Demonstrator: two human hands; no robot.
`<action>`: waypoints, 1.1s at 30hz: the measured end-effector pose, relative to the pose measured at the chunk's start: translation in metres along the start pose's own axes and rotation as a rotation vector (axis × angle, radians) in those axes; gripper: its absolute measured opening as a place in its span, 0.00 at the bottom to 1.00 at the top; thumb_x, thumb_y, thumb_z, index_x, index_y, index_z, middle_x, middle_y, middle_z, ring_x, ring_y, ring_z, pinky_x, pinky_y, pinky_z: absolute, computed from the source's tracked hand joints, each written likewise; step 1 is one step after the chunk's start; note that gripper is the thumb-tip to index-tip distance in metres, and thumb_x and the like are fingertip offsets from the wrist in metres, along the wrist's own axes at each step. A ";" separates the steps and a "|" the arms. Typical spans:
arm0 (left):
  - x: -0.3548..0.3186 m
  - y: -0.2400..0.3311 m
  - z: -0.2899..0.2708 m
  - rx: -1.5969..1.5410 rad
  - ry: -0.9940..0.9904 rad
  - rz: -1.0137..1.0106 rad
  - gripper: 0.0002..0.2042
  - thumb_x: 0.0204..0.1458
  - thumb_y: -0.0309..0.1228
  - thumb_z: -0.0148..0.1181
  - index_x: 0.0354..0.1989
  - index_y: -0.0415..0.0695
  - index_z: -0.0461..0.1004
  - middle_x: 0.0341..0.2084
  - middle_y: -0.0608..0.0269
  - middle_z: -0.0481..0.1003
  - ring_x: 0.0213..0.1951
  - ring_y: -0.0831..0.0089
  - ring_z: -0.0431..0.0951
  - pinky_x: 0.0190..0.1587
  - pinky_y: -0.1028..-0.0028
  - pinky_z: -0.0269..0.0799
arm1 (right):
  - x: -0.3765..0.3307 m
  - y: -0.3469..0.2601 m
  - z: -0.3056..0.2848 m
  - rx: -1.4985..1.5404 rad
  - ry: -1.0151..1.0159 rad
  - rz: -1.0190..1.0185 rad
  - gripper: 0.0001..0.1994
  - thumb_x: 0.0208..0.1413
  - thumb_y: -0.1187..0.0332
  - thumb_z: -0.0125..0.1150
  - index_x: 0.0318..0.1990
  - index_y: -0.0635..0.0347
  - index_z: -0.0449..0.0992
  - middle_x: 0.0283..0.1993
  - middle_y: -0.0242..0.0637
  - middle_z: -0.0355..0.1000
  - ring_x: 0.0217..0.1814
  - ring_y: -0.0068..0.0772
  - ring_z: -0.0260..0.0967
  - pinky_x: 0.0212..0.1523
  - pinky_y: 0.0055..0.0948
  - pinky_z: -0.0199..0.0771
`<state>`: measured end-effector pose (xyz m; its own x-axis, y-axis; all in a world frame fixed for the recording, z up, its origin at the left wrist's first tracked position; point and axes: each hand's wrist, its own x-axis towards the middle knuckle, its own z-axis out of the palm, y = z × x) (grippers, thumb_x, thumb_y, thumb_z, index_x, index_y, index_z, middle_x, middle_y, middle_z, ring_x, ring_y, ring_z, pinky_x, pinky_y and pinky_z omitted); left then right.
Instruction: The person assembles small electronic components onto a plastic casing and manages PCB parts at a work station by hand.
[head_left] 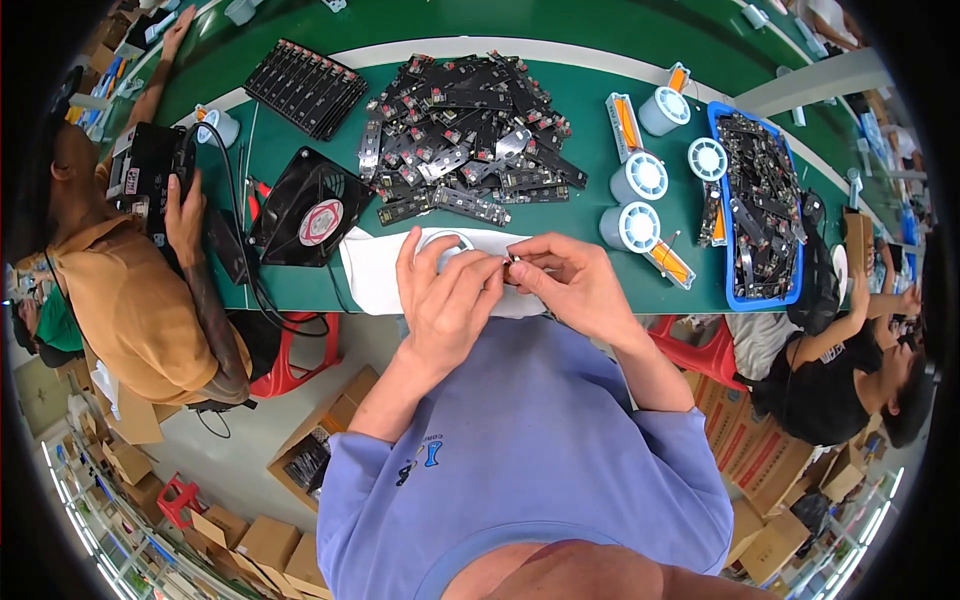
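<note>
Pinching a small dark part, the left hand and right hand risked dropping it onto the white cloth if either slipped.

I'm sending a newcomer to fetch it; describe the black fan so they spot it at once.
On the green table, find the big heap of black boards. Just left of it, near the left end of the white cloth, sits a squarish black fan. Unlike its neighbours, it bears a round red-and-white label near its middle.
</note>
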<state>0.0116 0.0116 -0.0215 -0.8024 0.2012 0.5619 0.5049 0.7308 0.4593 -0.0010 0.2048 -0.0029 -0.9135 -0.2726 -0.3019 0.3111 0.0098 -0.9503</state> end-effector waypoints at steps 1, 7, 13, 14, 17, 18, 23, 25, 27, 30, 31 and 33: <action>0.001 0.000 0.000 0.007 0.002 0.020 0.11 0.44 0.25 0.74 0.38 0.46 0.83 0.34 0.69 0.81 0.51 0.61 0.76 0.68 0.48 0.60 | 0.000 -0.001 -0.001 -0.010 -0.001 0.005 0.12 0.65 0.71 0.68 0.52 0.68 0.80 0.42 0.35 0.81 0.39 0.18 0.77 0.35 0.22 0.77; -0.001 0.000 -0.001 -0.046 -0.040 0.026 0.12 0.44 0.24 0.74 0.38 0.45 0.84 0.34 0.69 0.81 0.49 0.62 0.77 0.68 0.49 0.61 | 0.002 -0.002 -0.005 -0.077 -0.025 -0.029 0.10 0.64 0.73 0.69 0.49 0.69 0.82 0.39 0.34 0.80 0.38 0.16 0.75 0.35 0.22 0.77; 0.000 0.004 -0.009 -0.002 -0.033 0.014 0.13 0.43 0.23 0.75 0.40 0.44 0.84 0.37 0.68 0.81 0.47 0.63 0.78 0.68 0.53 0.61 | 0.003 -0.007 -0.002 -0.212 -0.081 -0.114 0.10 0.63 0.72 0.69 0.48 0.67 0.81 0.39 0.33 0.79 0.38 0.17 0.74 0.37 0.22 0.78; -0.002 0.006 -0.012 0.000 -0.033 0.010 0.13 0.43 0.23 0.75 0.40 0.44 0.84 0.37 0.68 0.81 0.47 0.63 0.78 0.68 0.53 0.61 | 0.002 -0.009 -0.001 -0.268 -0.067 -0.150 0.11 0.63 0.71 0.70 0.49 0.67 0.81 0.38 0.33 0.79 0.38 0.18 0.75 0.38 0.22 0.78; -0.020 0.020 -0.022 -0.074 0.002 -0.118 0.15 0.46 0.20 0.74 0.44 0.42 0.81 0.41 0.59 0.80 0.50 0.60 0.78 0.64 0.60 0.68 | -0.002 -0.013 0.007 -0.142 -0.013 -0.004 0.12 0.63 0.69 0.71 0.50 0.64 0.80 0.40 0.33 0.79 0.41 0.19 0.75 0.40 0.23 0.79; -0.027 0.027 -0.025 -0.259 -0.030 -0.218 0.17 0.48 0.19 0.73 0.48 0.40 0.79 0.44 0.56 0.79 0.51 0.59 0.78 0.62 0.62 0.70 | -0.002 -0.012 0.007 -0.141 -0.018 0.000 0.12 0.63 0.69 0.71 0.50 0.64 0.80 0.40 0.33 0.79 0.41 0.19 0.75 0.40 0.23 0.79; -0.044 0.027 -0.013 -0.725 -0.039 -0.406 0.21 0.54 0.12 0.65 0.57 0.34 0.71 0.56 0.50 0.73 0.58 0.63 0.76 0.63 0.66 0.72 | -0.006 -0.005 0.009 0.028 -0.140 0.085 0.12 0.64 0.70 0.69 0.50 0.66 0.77 0.44 0.34 0.78 0.46 0.19 0.76 0.46 0.24 0.81; -0.050 0.027 -0.012 -0.833 -0.041 -0.478 0.20 0.55 0.10 0.63 0.57 0.34 0.70 0.56 0.49 0.73 0.59 0.63 0.76 0.65 0.65 0.71 | -0.006 -0.009 0.010 0.055 -0.154 0.126 0.12 0.65 0.71 0.68 0.50 0.67 0.76 0.44 0.34 0.78 0.46 0.20 0.76 0.46 0.24 0.81; -0.052 0.027 -0.011 -0.943 -0.043 -0.549 0.20 0.56 0.09 0.61 0.57 0.33 0.70 0.57 0.49 0.72 0.61 0.63 0.75 0.67 0.65 0.70 | -0.006 -0.010 0.009 0.082 -0.167 0.167 0.11 0.65 0.72 0.67 0.50 0.68 0.76 0.44 0.35 0.78 0.46 0.20 0.76 0.47 0.25 0.81; -0.050 0.026 -0.014 -1.132 0.020 -0.610 0.17 0.57 0.10 0.62 0.55 0.32 0.73 0.56 0.51 0.74 0.59 0.64 0.77 0.64 0.67 0.74 | -0.005 -0.011 0.006 -0.005 -0.225 0.168 0.11 0.67 0.73 0.65 0.52 0.68 0.74 0.46 0.35 0.77 0.47 0.23 0.78 0.49 0.26 0.83; -0.051 0.024 -0.016 -1.152 0.008 -0.599 0.17 0.57 0.10 0.62 0.55 0.32 0.73 0.56 0.51 0.74 0.59 0.64 0.77 0.65 0.66 0.73 | -0.004 -0.012 0.007 -0.037 -0.228 0.155 0.10 0.66 0.73 0.66 0.50 0.68 0.76 0.45 0.35 0.77 0.47 0.23 0.78 0.49 0.25 0.83; -0.053 0.021 -0.018 -1.174 -0.005 -0.593 0.17 0.57 0.10 0.61 0.55 0.31 0.73 0.56 0.52 0.74 0.60 0.63 0.77 0.66 0.66 0.73 | -0.003 -0.015 0.008 -0.068 -0.230 0.147 0.09 0.66 0.73 0.66 0.49 0.69 0.77 0.45 0.34 0.77 0.46 0.22 0.78 0.48 0.25 0.82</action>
<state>0.0701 0.0040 -0.0290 -0.9963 0.0520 0.0682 0.0503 -0.2900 0.9557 -0.0010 0.1979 0.0126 -0.7739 -0.4749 -0.4189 0.4102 0.1279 -0.9030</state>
